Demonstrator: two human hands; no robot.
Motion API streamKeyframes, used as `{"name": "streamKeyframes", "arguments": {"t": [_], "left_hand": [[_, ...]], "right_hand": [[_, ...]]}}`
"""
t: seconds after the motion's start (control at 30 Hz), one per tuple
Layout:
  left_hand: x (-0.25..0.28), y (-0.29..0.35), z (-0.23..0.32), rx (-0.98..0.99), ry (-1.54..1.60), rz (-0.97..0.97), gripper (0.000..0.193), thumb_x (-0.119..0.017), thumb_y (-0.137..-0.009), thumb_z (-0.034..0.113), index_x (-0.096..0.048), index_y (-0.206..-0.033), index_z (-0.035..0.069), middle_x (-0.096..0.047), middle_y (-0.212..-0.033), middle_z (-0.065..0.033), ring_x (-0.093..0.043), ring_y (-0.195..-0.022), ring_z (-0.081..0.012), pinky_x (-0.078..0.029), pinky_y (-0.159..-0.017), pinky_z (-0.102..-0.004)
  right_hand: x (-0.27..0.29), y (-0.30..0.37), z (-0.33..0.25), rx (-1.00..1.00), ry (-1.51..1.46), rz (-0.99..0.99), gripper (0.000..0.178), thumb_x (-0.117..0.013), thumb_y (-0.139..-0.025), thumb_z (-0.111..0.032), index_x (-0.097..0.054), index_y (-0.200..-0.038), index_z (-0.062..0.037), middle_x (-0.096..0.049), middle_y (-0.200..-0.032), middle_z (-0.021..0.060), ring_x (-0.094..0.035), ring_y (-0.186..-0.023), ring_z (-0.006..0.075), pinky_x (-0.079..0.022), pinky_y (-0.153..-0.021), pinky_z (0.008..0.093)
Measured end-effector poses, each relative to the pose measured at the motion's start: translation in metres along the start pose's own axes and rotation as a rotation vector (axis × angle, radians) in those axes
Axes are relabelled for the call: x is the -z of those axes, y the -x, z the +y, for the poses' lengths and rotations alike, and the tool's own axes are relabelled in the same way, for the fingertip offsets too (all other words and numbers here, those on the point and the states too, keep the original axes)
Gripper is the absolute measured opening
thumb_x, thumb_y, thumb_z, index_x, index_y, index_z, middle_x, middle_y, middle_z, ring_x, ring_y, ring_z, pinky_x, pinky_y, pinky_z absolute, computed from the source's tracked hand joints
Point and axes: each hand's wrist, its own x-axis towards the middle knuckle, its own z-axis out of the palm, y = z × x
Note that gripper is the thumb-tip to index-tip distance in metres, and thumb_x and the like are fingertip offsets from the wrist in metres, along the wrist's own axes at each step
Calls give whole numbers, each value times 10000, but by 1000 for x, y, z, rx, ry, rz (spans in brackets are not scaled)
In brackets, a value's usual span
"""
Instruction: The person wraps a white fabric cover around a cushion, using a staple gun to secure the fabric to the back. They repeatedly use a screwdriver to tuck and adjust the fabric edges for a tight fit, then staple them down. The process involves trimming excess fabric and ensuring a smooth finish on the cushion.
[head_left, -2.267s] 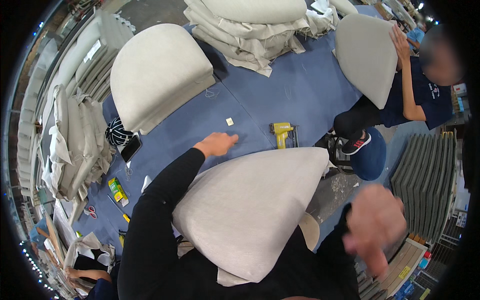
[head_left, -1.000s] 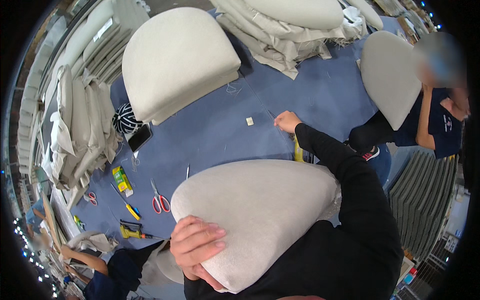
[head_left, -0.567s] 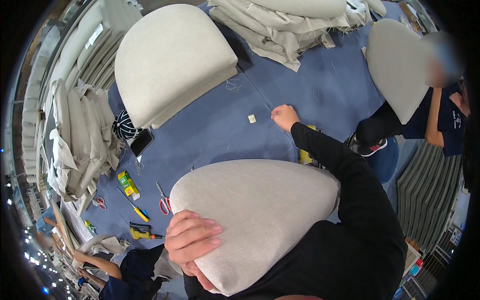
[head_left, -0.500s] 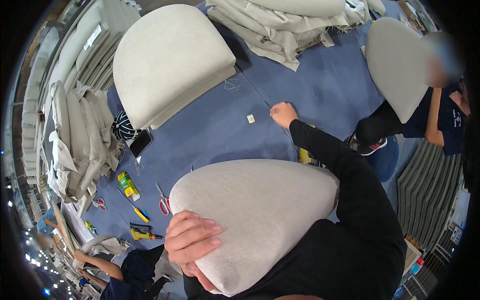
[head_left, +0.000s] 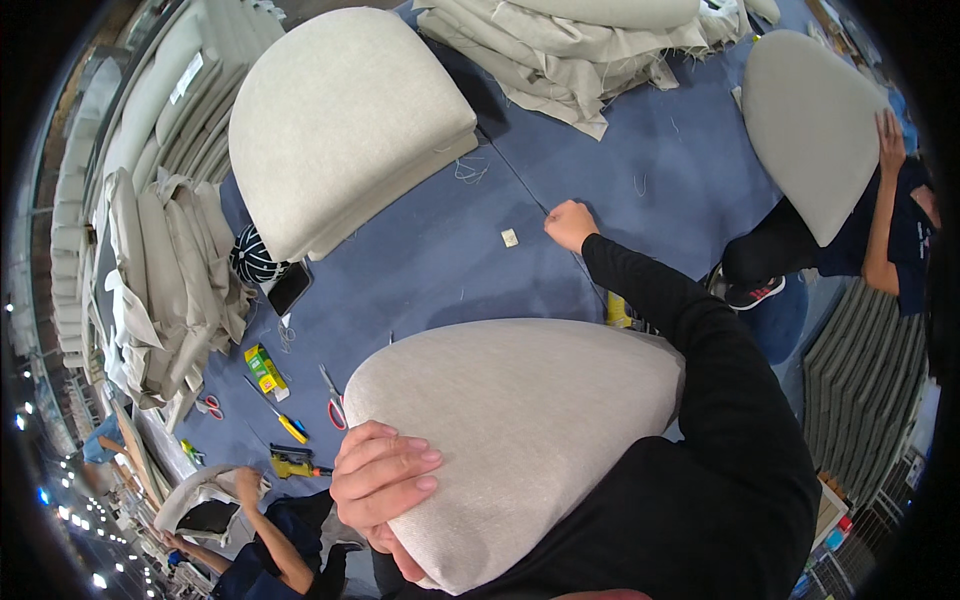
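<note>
A beige upholstered chair seat cushion [head_left: 520, 420] rests against my body at the table's near edge. My left hand [head_left: 385, 490] is wrapped round its near left corner, fingers on top and thumb below. My right hand [head_left: 572, 224] reaches past the cushion to the blue table [head_left: 420, 275]. Its fingers are curled together by a dark seam in the cover; anything inside them is hidden. Left of that hand lies a small pale square tag [head_left: 510, 238]. Beneath my right forearm, a yellow tool [head_left: 620, 312] is partly covered.
Stacked beige seat cushions [head_left: 350, 130] stand at the far left, with cloth covers [head_left: 175, 290] beside them. Red-handled scissors [head_left: 336, 408], a yellow screwdriver [head_left: 292, 428] and a yellow staple gun [head_left: 293, 462] lie at left. Co-workers handle a cushion [head_left: 815, 130] at right and another piece at lower left.
My two hands and the cushion hold nearly the same place while the view shifts slightly. At lower left a co-worker's arm and piece have moved; the co-worker at right now shows a hand on the cushion edge.
</note>
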Motion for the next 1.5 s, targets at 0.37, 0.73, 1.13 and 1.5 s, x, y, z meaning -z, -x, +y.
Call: {"name": "streamKeyframes", "arguments": {"t": [0.37,0.73,1.13,1.5], "left_hand": [[1,4,-1,-4,23,-25,931,-407,-903,942,-790,-986,98,-807,-949,-116,-773,-901,-303,-543,-860,-463],[3,7,1,-26,15,-67,965,-425,-856,971,-814,-964,94,-817,-955,-112,-770,-947,-305,-541,-860,-463],[8,18,7,-23,12,-62,981,-439,-847,973,-810,-981,75,-818,-979,-123,-765,-958,-313,-530,-882,-478],[29,35,-13,-93,42,-70,963,-377,-937,925,-674,-1117,27,-752,-1028,-204,-732,-939,-370,-518,-861,-553]], "right_hand": [[-6,-4,4,71,-3,73,239,-638,-868,-189,-791,-848,-6,-732,-867,269,-717,-880,477,-570,-849,535],[7,0,3,175,-69,123,241,-654,-930,-220,-790,-904,-22,-760,-916,219,-709,-906,472,-570,-854,543],[-11,-27,-24,216,-50,127,259,-704,-969,-318,-764,-1070,-87,-769,-918,181,-721,-873,429,-559,-803,518],[-31,-84,-77,38,-113,194,215,-796,-918,-310,-771,-1072,-162,-786,-966,140,-752,-983,361,-581,-864,471]]}}
